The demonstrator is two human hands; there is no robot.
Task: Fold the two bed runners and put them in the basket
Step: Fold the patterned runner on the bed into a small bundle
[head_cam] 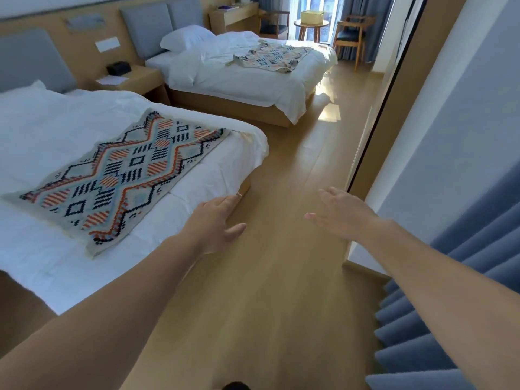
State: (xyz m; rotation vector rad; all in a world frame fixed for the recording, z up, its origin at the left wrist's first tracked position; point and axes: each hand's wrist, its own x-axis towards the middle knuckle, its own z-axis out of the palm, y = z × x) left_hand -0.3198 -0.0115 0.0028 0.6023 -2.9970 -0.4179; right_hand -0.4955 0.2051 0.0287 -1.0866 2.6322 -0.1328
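Two beds with white covers stand along the left of a room with a pale wood floor (275, 249). On the near bed (42, 142) a patterned runner (123, 175) lies flat and unfolded across the foot end. The far bed (239, 77) carries a second runner (274, 57), rumpled at its left end. A yellow basket (312, 16), a little blurred, seems to sit on a small round table (311, 23) by the far window, between two wooden chairs. Blue curtain (450, 319) folds hang near right. The left hand (216, 220) and right hand (342, 215) reach forward over the floor, fingers spread, holding nothing.
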